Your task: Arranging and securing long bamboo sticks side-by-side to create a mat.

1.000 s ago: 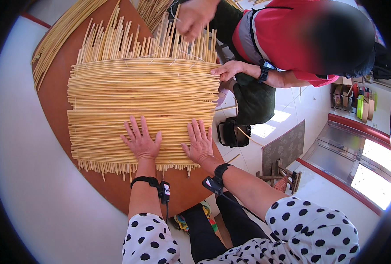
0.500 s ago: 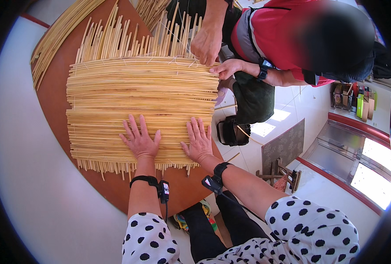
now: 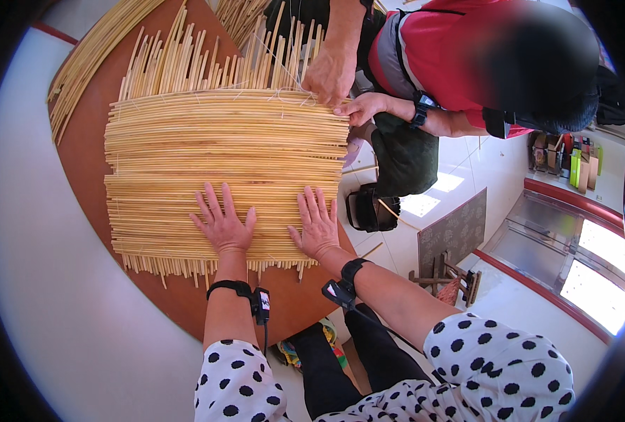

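Note:
A mat of straw-coloured sticks point(image 3: 207, 148), bound with thin white threads, lies on a round brown board point(image 3: 143, 299). My left hand point(image 3: 224, 221) presses flat on its lower middle, fingers spread. My right hand point(image 3: 316, 221) lies flat near its right edge, fingers spread too. At the mat's upper right, a co-worker's raised hand point(image 3: 330, 74) has bent fingers at the threads, and the co-worker's other hand point(image 3: 358, 109) grips the mat's edge. Uneven loose stick ends point(image 3: 179, 60) stand out beyond the threaded band along the top.
A bundle of long sticks point(image 3: 94, 56) lies at the upper left. The co-worker point(image 3: 425, 49) in red leans in from the right. A black bin point(image 3: 362, 211), a patterned grey board point(image 3: 453, 225), a wooden stand point(image 3: 439, 278) and shelved items point(image 3: 576, 165) stand beyond.
Since a second ago the co-worker's upper hand has come down onto the threads at the mat's top edge. The mat and my hands have shifted very slightly up and left.

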`<state>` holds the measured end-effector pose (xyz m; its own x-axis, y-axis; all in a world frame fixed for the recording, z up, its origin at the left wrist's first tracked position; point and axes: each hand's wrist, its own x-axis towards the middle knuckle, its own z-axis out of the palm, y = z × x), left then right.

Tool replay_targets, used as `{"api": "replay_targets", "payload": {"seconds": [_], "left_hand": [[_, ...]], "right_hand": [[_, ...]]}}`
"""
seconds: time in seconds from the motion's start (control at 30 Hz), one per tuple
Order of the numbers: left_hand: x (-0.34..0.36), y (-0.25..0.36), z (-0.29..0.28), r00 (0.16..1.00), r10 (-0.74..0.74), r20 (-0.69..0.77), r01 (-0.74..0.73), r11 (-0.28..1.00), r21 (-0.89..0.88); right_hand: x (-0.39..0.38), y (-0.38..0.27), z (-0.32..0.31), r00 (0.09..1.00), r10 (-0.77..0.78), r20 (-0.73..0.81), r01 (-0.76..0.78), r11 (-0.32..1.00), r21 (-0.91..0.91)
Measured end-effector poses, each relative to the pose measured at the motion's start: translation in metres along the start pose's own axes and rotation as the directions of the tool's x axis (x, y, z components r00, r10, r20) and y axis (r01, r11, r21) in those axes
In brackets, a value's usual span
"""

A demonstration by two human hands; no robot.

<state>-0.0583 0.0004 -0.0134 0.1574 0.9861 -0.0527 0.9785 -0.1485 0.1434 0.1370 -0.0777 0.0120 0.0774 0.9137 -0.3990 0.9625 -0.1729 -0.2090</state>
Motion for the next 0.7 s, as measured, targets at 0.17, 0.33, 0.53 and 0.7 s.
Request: {"api": "replay_targets", "payload": {"seconds": [0.17, 0.33, 0.53, 0.7], "left_hand": [[-0.0001, -0.0002, 0.0018, 1.000, -0.002, 0.006, 0.002, 1.000, 0.009], [0.0007, 0.0009, 0.0023, 1.000, -0.003, 0.003, 0.003, 1.000, 0.011], [0.0003, -0.0003, 0.0032, 0.999, 0.015, -0.035, -0.015, 1.000, 0.004], [-0.0001, -0.0006, 0.0036, 0.999, 0.014, -0.033, -0.014, 1.000, 0.000]], "right_hand": [[0.0008, 0.0004, 0.0006, 1.000, 0.002, 0.011, -0.002, 1.000, 0.001], [0.0003, 0.0022, 0.0025, 1.000, -0.006, -0.016, 0.006, 1.000, -0.001], [0.0003, 0.0015, 0.0021, 1.000, -0.002, -0.010, 0.002, 1.000, -0.005], [0.0002, 0.0015, 0.0014, 1.000, -0.006, -0.012, 0.006, 1.000, 0.001]]}}
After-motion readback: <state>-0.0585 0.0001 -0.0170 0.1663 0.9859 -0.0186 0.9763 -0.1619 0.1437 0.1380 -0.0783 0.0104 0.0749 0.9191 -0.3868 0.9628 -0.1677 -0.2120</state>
